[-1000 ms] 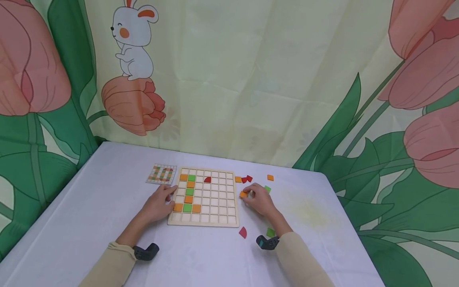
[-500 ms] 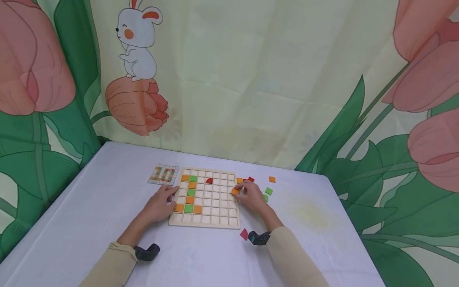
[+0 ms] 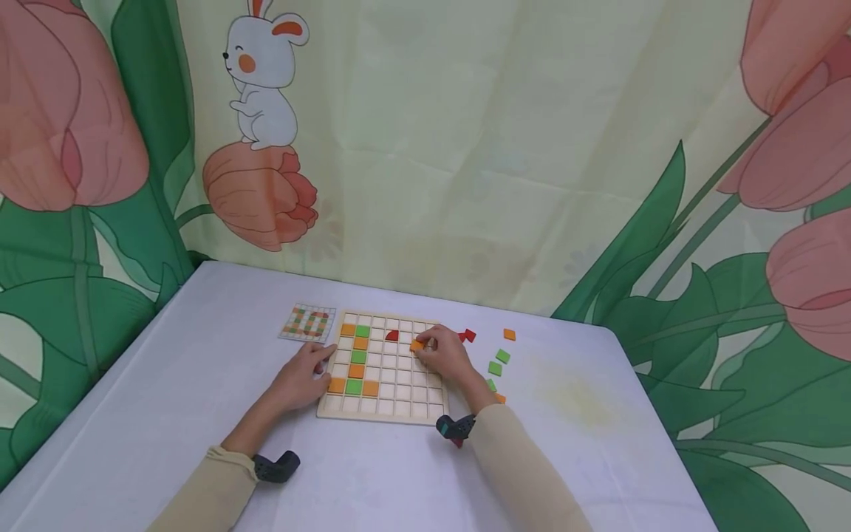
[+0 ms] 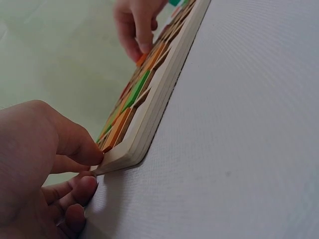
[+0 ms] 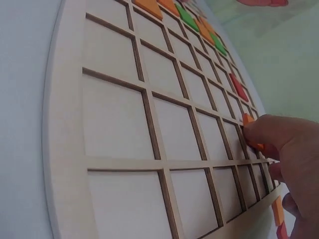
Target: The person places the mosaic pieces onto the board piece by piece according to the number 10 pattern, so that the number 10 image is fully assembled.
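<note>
My right hand [image 3: 449, 356] pinches an orange square tile [image 3: 416, 345] between thumb and fingertips, over the upper right part of a wooden grid board [image 3: 404, 408]. In the right wrist view the tile [image 5: 247, 118] stands tilted above the cells; whether it touches one I cannot tell. My left hand [image 3: 296, 378] rests at the board's left edge, thumb and index finger spread and touching the rim. Orange and green tiles [image 3: 358, 357] fill several cells on the board's left side. A red quarter-round piece [image 3: 392, 335] sits in a cell near the top.
A printed pattern card [image 3: 309, 322] lies left of the board. Loose green tiles [image 3: 496, 368], an orange tile [image 3: 509, 335] and red pieces [image 3: 470, 335] lie to the right. Another red piece [image 3: 457, 442] is partly hidden below the right wrist's black camera [image 3: 455, 427].
My right hand has carried the orange tile leftward from beside the board to above its upper right cells. My left hand keeps its place at the edge. The head view has shifted slightly.
</note>
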{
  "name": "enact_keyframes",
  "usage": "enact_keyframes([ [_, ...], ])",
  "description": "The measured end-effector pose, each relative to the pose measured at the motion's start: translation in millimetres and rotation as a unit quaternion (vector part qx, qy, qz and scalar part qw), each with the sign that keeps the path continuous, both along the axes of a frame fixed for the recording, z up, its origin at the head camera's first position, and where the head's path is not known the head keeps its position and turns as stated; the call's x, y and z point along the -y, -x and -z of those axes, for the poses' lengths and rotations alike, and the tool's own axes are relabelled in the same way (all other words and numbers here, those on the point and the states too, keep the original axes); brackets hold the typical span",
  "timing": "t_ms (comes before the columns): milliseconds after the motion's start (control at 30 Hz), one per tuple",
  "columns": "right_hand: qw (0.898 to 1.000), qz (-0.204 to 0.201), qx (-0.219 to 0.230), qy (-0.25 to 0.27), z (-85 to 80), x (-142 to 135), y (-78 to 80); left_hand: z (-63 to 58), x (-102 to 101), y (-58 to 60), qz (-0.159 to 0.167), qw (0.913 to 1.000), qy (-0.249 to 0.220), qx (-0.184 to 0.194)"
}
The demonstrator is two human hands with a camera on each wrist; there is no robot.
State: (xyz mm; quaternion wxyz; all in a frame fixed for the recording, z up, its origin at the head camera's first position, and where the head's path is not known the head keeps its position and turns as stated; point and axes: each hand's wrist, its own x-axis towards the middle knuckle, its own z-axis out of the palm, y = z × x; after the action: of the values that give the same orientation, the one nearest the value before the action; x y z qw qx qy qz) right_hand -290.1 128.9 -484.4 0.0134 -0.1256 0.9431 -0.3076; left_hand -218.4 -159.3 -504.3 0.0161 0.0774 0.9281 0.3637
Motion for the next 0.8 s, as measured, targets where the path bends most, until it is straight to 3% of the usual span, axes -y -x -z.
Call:
enact_keyframes([
  [267,1.0,-0.002,0.001,-0.001,-0.2,6.2,5.3,-3.8,-2.8,-1.4,-0.008,1.0,-0.001,0.006],
  [800,0.997,0.036,0.057,0.038,-7.1,21.6,13.8,-4.4,-3.5,-2.5,-0.012,0.9999,-0.002,0.006],
])
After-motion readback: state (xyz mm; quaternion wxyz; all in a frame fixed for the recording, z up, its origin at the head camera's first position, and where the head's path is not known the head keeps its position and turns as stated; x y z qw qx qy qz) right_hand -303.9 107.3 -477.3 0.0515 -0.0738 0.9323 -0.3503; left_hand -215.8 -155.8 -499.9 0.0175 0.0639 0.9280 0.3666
